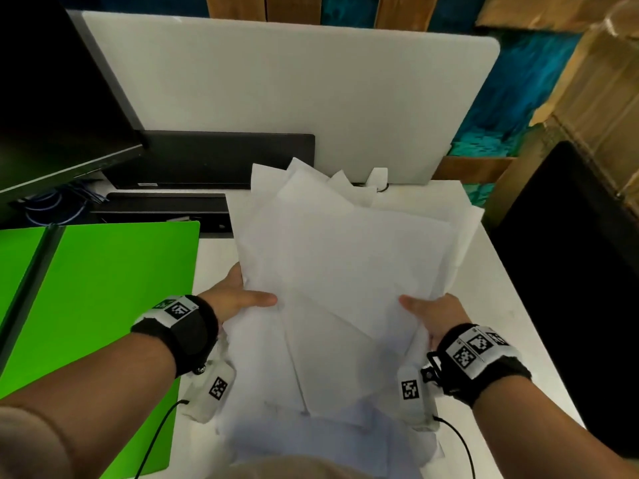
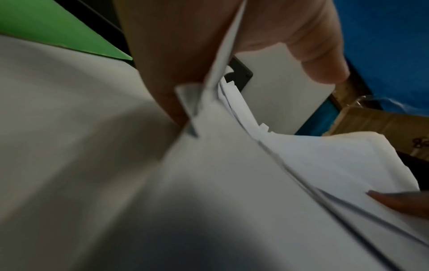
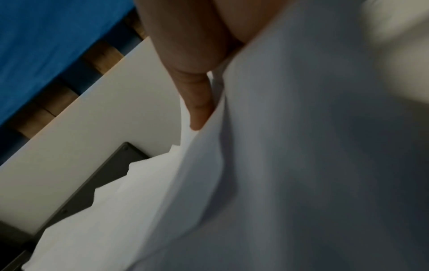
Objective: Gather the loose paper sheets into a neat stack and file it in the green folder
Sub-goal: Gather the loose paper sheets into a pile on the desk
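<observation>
Green plastic, flat and glossy: the open green folder (image 1: 103, 305) lies at far left on the white desk (image 1: 511, 305), its dark spine (image 1: 31, 271) toward the left edge and nothing filed in it yet. Beside it, my left hand (image 1: 235, 295) pinches the left edge of the untidy bundle of white paper sheets (image 1: 345, 271), thumb on top, fingers beneath. The sheets are raised off the desk at centre, fanned at differing angles, with corners (image 1: 301, 174) jutting out at the far end. At right, my right hand (image 1: 432, 312) grips the opposite edge, thumb likewise curled over the top.

Progress, as I judge it: the sheets are collected but not squared; aligning the edges and carrying them left into the folder remain.

Surroundings: a black monitor (image 1: 52, 98) and black keyboard (image 1: 166, 209) sit behind the folder, a white divider panel (image 1: 294, 91) behind the sheets, and a black chair back (image 1: 570, 271) at far right. The path leftward looks unobstructed, though loose lower sheets might slip.
</observation>
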`<control>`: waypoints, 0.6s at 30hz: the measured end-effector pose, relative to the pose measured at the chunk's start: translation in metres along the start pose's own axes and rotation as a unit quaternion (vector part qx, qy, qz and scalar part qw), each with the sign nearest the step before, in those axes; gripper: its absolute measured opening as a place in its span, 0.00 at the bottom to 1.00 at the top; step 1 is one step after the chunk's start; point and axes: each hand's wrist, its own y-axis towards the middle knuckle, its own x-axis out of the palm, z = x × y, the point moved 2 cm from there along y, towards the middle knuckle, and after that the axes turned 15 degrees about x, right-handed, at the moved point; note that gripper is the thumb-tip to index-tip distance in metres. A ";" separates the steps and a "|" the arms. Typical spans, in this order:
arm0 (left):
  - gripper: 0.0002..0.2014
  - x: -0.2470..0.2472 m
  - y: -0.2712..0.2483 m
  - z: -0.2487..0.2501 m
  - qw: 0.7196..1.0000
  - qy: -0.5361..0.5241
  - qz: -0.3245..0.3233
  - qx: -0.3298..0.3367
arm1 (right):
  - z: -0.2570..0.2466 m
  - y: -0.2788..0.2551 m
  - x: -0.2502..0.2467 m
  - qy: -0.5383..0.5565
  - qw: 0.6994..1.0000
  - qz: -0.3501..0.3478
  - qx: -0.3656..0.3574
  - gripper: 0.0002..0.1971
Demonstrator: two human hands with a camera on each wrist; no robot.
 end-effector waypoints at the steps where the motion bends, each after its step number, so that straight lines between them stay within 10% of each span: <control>1: 0.53 0.000 0.002 -0.003 1.000 0.022 0.019 0.000 | 0.001 0.000 0.004 -0.019 1.000 -0.015 0.002 0.20; 7: 0.25 -0.007 0.014 -0.016 0.973 0.190 0.121 -0.048 | 0.000 -0.009 0.004 -0.083 0.978 -0.190 0.017 0.10; 13: 0.17 -0.011 0.013 -0.016 0.976 0.176 0.110 -0.067 | -0.019 0.030 -0.036 -0.028 0.999 0.026 -0.024 0.17; 18: 0.17 -0.004 0.009 -0.001 0.988 0.078 0.111 -0.072 | -0.031 0.026 -0.012 -0.185 0.981 -0.002 -0.057 0.09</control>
